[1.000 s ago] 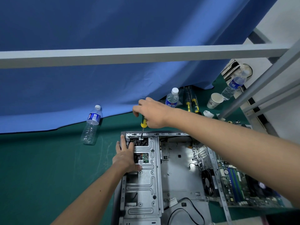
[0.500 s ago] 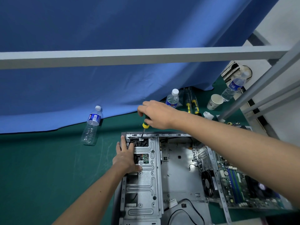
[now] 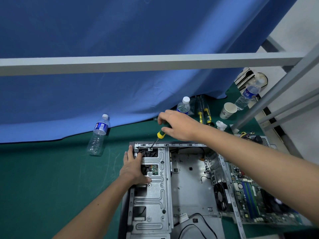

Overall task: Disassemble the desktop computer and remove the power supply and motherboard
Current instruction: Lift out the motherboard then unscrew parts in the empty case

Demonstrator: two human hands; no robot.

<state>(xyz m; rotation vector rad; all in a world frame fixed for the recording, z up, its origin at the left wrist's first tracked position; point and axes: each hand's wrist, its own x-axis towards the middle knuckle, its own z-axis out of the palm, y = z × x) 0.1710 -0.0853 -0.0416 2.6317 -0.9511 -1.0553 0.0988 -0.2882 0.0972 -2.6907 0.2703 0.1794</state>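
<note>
At nine o'clock from the case we see a clear plastic water bottle with a blue label (image 3: 98, 135) lying on the green table mat (image 3: 43, 178). Next comes our left hand (image 3: 133, 167), fingers fairly straight and spread, pressing flat on the ribbed silver metal drive cage (image 3: 153, 192) of the open grey desktop computer case (image 3: 188, 185), fingertips touching the case's far left corner. At twelve o'clock from that hand, our right hand (image 3: 179, 125) curls its fingers round the green-and-yellow-handled screwdriver (image 3: 159, 135), whose tip sits on a screw at the cage's far edge. The case lies on its side, its bay bare metal with loose black cables. At three o'clock, just beside the case, the green motherboard (image 3: 259, 200) rests on the mat, and the perforated grey power supply box (image 3: 260, 140) lies at one o'clock.
</note>
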